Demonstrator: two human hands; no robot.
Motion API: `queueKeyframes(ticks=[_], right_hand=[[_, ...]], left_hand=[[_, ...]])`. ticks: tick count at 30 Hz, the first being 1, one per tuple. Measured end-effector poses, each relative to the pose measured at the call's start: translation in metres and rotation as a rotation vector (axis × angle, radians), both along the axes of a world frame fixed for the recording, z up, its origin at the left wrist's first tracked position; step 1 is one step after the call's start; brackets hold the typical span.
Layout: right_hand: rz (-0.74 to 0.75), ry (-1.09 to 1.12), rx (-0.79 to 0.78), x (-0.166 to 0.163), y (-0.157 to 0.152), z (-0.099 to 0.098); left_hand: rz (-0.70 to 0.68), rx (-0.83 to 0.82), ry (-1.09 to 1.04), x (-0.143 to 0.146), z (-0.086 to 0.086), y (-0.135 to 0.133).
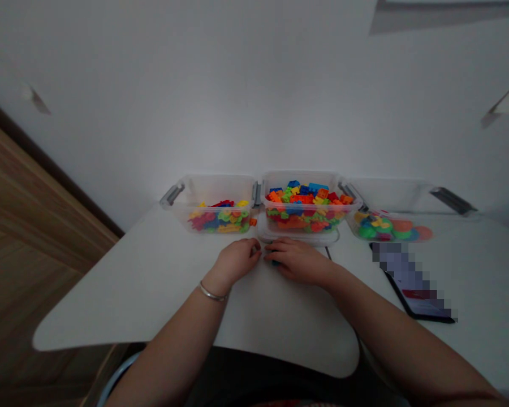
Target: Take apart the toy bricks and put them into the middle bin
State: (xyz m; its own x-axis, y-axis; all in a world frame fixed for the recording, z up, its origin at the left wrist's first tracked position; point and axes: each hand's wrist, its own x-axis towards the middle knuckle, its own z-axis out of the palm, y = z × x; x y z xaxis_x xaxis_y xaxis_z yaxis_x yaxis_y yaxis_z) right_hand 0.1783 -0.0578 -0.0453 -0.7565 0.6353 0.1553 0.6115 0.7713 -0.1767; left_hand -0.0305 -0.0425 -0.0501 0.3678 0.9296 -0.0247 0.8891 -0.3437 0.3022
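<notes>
My right hand [299, 260] rests low over the white table with its fingers curled round a small dark blue piece [275, 262], probably a toy building block; most of it is hidden under the fingers. Just to the left, my left hand [238, 260] has its fingers bent in towards the thumb, and I cannot make out whether a small piece is between them. The fingertips of both hands face each other with a narrow gap. Behind them stands a clear plastic box [305, 210] heaped with colourful building blocks [302, 199], on what looks like a clear lid [328, 237].
To the left is a clear box [214, 186] of colourful plastic pieces; to the right, another clear box [394, 195] holds round coloured pieces. One orange block [253, 222] lies between boxes. A tablet or phone [413, 285] lies at right on the table [123, 294], against the wall.
</notes>
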Motion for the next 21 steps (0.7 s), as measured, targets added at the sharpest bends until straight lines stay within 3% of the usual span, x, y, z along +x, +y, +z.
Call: queueKeyframes(ticks=[11, 21], right_hand=[[-0.032, 0.05, 0.012, 0.007, 0.005, -0.01], [-0.013, 0.003, 0.088, 0.005, 0.007, -0.007]], left_hand=[[0.034, -0.024, 0.006, 0.003, 0.005, -0.002], [0.012, 0.002, -0.001, 0.002, 0.003, -0.001]])
